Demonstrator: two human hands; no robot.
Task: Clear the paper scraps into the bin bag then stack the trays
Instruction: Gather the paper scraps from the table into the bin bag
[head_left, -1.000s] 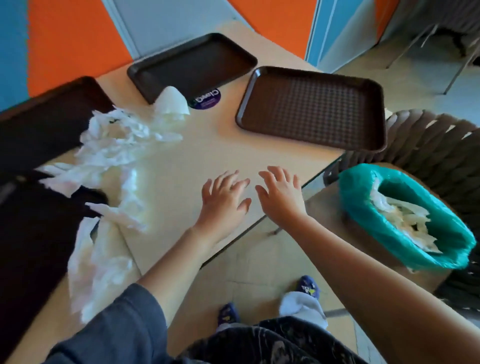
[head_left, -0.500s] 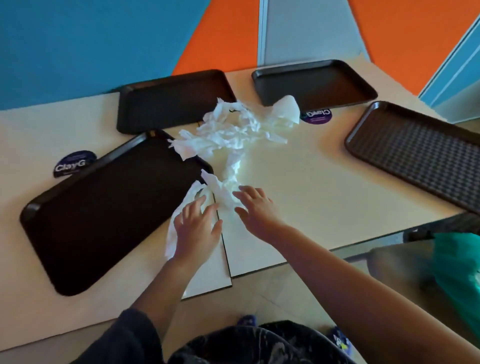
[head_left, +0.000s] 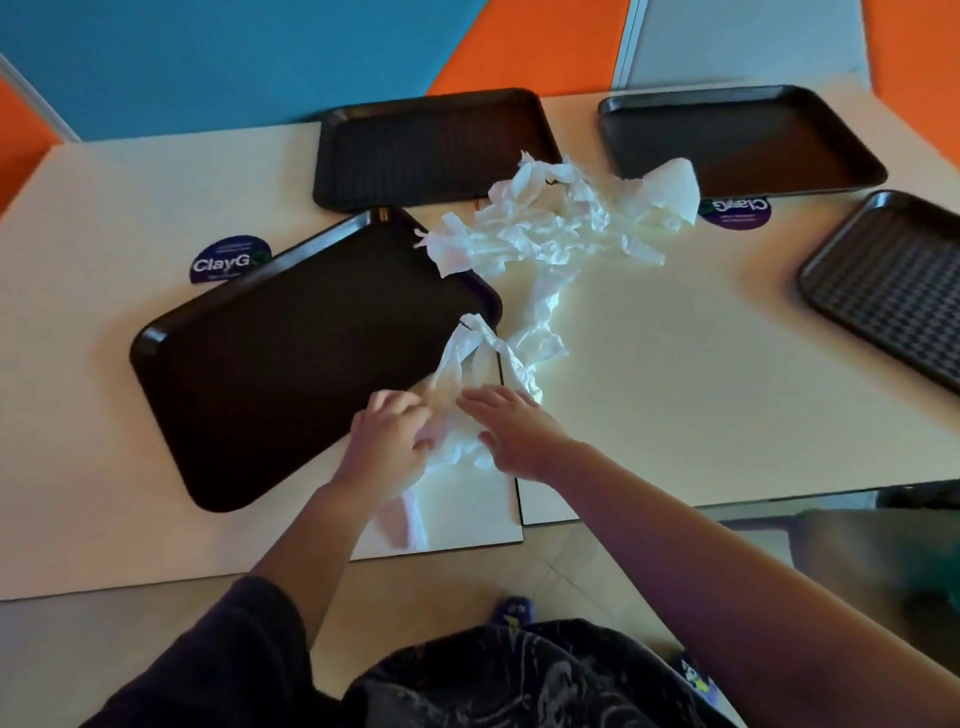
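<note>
Both hands (head_left: 452, 441) closed on scraps (head_left: 462, 415) (between them).

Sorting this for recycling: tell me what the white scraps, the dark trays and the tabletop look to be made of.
White scraps: thin tissue-like paper, matte, judging by the soft crumples and torn edges.
Dark trays: probably moulded plastic, semi-gloss; rounded raised rims with light sheen, and the right one shows a gridded, textured floor.
Tabletop: smooth cream surface, likely laminate over board, given the thin dark edge line; not certain.
</note>
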